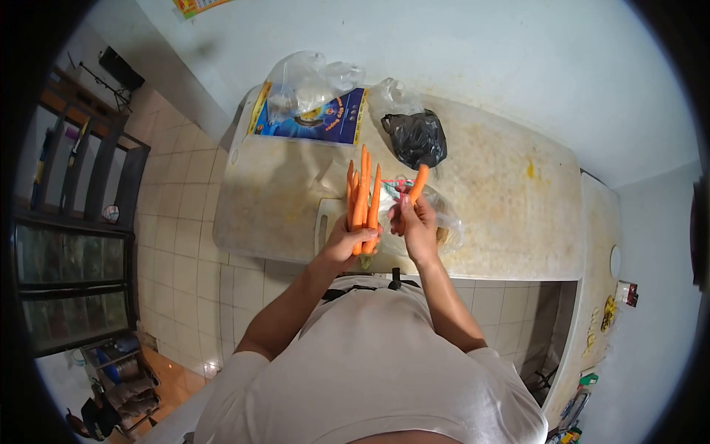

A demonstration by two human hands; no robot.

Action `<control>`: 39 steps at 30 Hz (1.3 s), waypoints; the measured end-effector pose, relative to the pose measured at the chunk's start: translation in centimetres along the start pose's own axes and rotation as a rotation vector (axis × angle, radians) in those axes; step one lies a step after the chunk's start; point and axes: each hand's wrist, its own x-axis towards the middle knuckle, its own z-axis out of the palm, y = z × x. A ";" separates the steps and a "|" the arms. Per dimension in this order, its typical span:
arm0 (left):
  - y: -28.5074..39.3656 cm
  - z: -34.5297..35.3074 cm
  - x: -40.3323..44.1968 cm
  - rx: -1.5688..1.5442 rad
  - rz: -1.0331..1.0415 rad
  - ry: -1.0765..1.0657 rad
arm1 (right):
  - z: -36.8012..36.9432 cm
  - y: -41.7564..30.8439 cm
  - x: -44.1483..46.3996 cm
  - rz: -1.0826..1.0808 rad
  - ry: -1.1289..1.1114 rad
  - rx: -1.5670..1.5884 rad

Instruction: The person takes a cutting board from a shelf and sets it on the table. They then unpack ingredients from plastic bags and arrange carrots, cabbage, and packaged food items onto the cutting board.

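My left hand is wrapped round a bunch of several carrots, tips pointing away from me. To its right, my right hand grips a single carrot, which tilts up and to the right. Beneath my right hand lies a clear plastic bag with some printing, its contents hard to make out. A white board lies partly hidden behind my left hand. Something small and greenish shows just below the bunch, too small to name.
A black plastic bag sits farther back on the stained table. A blue printed box or sheet with a crumpled clear bag on it lies at the back left, near the wall. Dark shelving stands far left.
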 end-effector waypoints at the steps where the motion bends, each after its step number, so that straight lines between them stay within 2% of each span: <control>1: 0.0 0.1 0.1 0.012 0.005 0.026 | -0.7 -0.4 0.1 0.046 -0.033 0.022; 2: 0.1 0.3 0.1 0.025 0.010 0.052 | -1.1 -0.7 0.2 0.092 -0.066 0.044; 3: 0.2 0.5 0.1 0.038 0.014 0.078 | -0.7 -0.7 0.1 0.064 -0.044 0.131; 6: 0.8 0.9 0.2 0.067 0.003 0.107 | -0.6 0.0 0.4 -0.032 -0.089 0.119; 9: 0.7 0.5 0.4 0.053 0.057 0.041 | 0.4 -0.6 -0.1 -0.077 -0.034 0.039; 12: 0.0 -0.3 0.7 0.029 0.097 -0.004 | 1.4 -2.3 -0.7 0.002 -0.014 0.200; 18: 0.8 0.5 0.4 0.089 0.059 -0.036 | -0.6 -0.8 0.5 -0.107 -0.088 -0.049; 21: 1.2 0.4 0.3 0.141 0.016 -0.125 | -0.4 -0.8 0.7 -0.097 -0.094 -0.118; 27: 1.0 0.2 0.0 0.045 -0.028 -0.107 | 0.7 1.1 0.5 -0.154 -0.068 0.010; 33: 1.4 -0.2 -0.2 0.026 -0.043 -0.241 | 1.0 1.7 0.2 -0.200 -0.013 -0.089; 36: 1.0 -1.1 -0.3 -0.036 -0.084 -0.306 | 1.6 1.8 0.2 -0.291 0.018 -0.108; 39: 0.5 -1.9 0.0 -0.125 -0.101 -0.365 | 1.1 2.8 0.5 -0.263 -0.035 -0.065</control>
